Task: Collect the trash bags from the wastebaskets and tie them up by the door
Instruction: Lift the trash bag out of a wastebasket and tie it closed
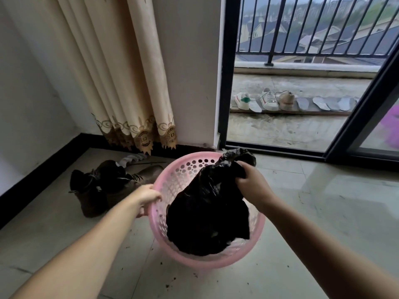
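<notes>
A pink perforated plastic wastebasket (pixel 185 169) stands on the tiled floor in the middle of the head view. A black trash bag (pixel 207 214) fills it, bunched at the top and rising above the far right rim. My right hand (pixel 252 182) is closed around the gathered neck of the bag. My left hand (pixel 148 197) grips the left rim of the wastebasket.
Dark boots (pixel 101 186) and a white sock lie on the floor left of the wastebasket. A beige curtain (pixel 121 72) hangs behind. The sliding balcony door (pixel 364 117) is open at the right, with shoes (pixel 267 100) and insoles outside. Crumbs speckle the floor.
</notes>
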